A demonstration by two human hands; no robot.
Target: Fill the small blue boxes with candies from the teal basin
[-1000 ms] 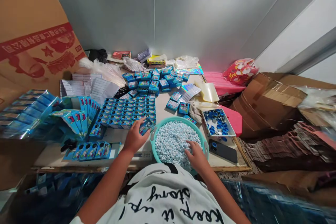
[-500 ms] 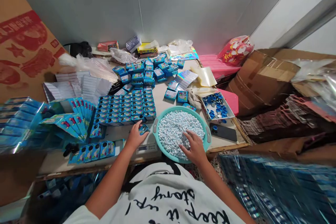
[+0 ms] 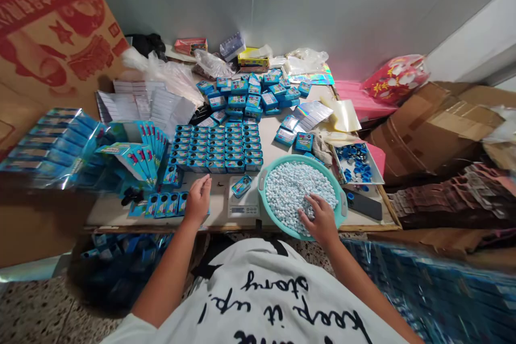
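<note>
My left hand hovers at the table's front, fingers stretched out and holding nothing that shows. It is between a short row of blue boxes and a small white digital scale. One blue box rests at an angle on the scale's plate. My right hand is over a turquoise basin, its fingers apart and touching the small white pellets inside. A block of upright blue boxes stands in tight rows behind the scale.
Loose blue boxes are heaped at the back. Right of the basin are a white tray of blue caps and a dark phone. Flat blue cartons fan out at left. A large cardboard box borders the left side.
My left hand has let go of the blue box, now on the scale, and moved left. My right hand stays at the pellets. The camera view has shifted, moving the scene rightward.
</note>
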